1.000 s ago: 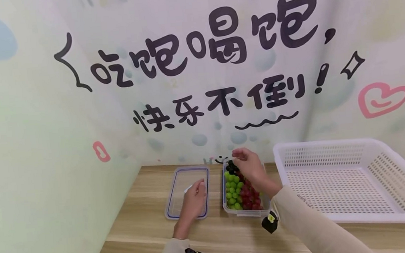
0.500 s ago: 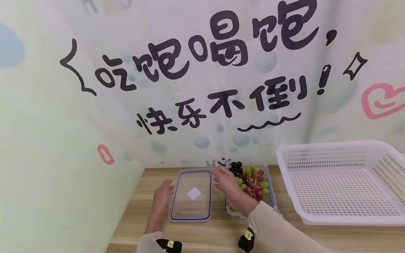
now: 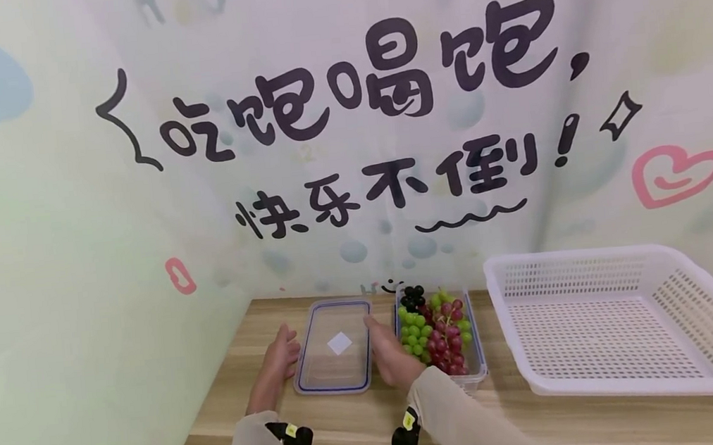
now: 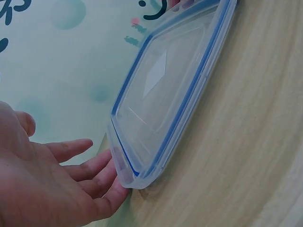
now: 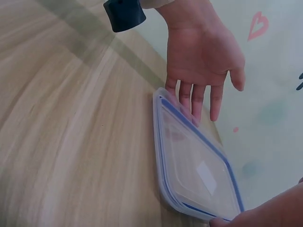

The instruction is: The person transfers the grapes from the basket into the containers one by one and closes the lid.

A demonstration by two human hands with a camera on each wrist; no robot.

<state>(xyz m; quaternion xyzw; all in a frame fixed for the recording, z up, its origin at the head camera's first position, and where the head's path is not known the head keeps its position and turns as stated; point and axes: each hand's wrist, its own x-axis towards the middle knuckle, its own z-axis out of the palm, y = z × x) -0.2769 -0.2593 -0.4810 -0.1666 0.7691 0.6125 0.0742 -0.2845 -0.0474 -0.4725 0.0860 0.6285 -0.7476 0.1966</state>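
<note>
A clear plastic lid with a blue seal (image 3: pixel 328 370) and a white square label lies on the wooden table. At its left edge is my left hand (image 3: pixel 275 367), palm turned inward; in the left wrist view its spread fingers (image 4: pixel 102 179) reach the lid's rim. My right hand (image 3: pixel 393 353) is at the opposite long edge, and in the right wrist view a fingertip (image 5: pixel 218 221) meets the rim. Neither hand's fingers curl round the lid. Right of it stands a clear food box (image 3: pixel 477 353) filled with green grapes (image 3: pixel 414 334), red grapes (image 3: pixel 448 342) and black grapes (image 3: pixel 412 295).
A large white perforated plastic basket (image 3: pixel 599 378) stands on the right side of the table (image 3: pixel 343 436). A printed wall cloth (image 3: pixel 335 267) rises right behind the lid and box. Black devices (image 3: pixel 295 436) are strapped to both wrists.
My right hand has left the grape box and come down to the lid's right edge. My left hand has moved from over the lid to its left edge, uncovering the label.
</note>
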